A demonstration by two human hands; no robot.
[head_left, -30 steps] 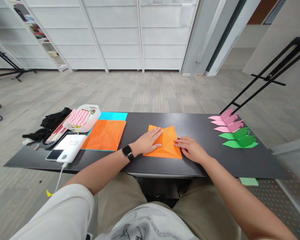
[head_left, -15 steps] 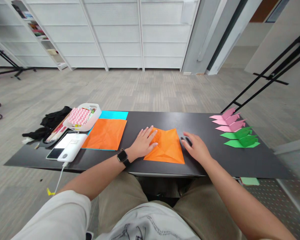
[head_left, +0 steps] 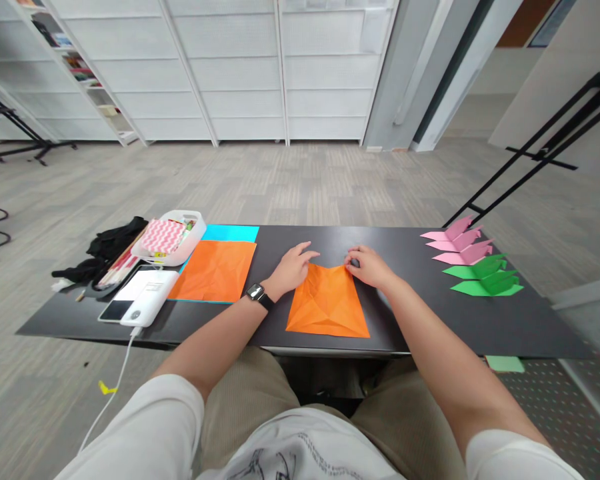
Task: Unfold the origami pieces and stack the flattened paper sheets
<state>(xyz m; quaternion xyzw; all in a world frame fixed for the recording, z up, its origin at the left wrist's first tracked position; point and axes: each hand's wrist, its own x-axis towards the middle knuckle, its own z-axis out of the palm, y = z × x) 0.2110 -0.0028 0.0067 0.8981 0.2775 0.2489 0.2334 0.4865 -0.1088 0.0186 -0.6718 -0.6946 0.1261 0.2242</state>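
Note:
A creased orange paper [head_left: 329, 303] lies on the dark table in front of me, its far edge dipping in the middle. At its far left corner is my left hand [head_left: 294, 268], the index finger stretched out and the thumb side by the paper. My right hand [head_left: 369, 265] pinches the far right corner of the same paper between thumb and fingers. A dark watch is on my left wrist.
Left on the table [head_left: 405, 330] are orange sheets [head_left: 214, 270] over blue paper [head_left: 233, 233], a white basket [head_left: 193, 243], a white power bank [head_left: 150, 300], a phone and black cloth [head_left: 115, 239]. Pink [head_left: 463, 252] and green folded papers [head_left: 487, 283] stand right.
My left hand has lifted off the paper's surface to its far left corner. My right hand has moved left and taken the far right corner. The paper sits slightly nearer me.

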